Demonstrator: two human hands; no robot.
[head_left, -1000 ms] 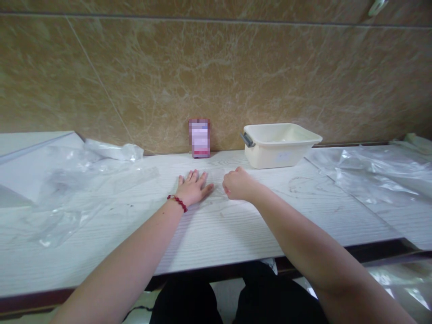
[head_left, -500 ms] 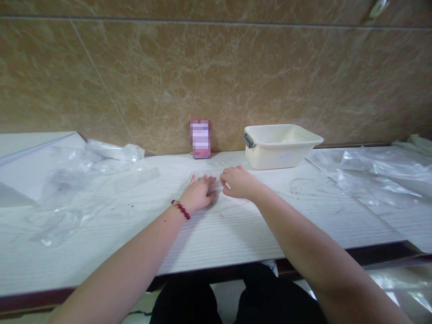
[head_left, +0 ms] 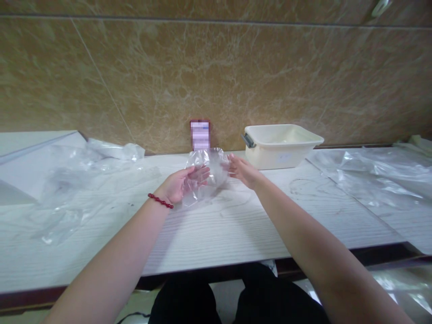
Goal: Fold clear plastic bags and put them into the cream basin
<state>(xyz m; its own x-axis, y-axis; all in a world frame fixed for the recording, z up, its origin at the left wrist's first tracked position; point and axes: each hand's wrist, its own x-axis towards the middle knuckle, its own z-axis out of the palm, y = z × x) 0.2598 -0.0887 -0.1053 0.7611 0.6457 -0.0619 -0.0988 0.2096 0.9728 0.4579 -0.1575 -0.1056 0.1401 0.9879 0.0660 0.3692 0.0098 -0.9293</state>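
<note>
A crinkled clear plastic bag (head_left: 216, 173) is raised over the middle of the white table, between my two hands. My left hand (head_left: 178, 184), with a red bead bracelet at the wrist, grips the bag's left side; its fingers show through the film and the thumb is on the near side. At the bag's right edge, my right hand (head_left: 245, 171) has its bent fingers on the film; the fingertips are slightly blurred. Behind the bag a phone (head_left: 200, 135) leans upright on the wall, its lower part covered by the film.
An open cream plastic bin (head_left: 276, 155) with a grey side latch stands by the wall at right. Clear plastic sheets (head_left: 381, 175) lie farther right. More crumpled clear plastic (head_left: 84, 166) and a white panel (head_left: 37, 164) are at left. The white table (head_left: 216, 243) ends near my lap.
The clear plastic bag now appears between my hands, which were bare over the table before. My left hand has moved left and turned; my right hand has risen slightly and shifted right.
</note>
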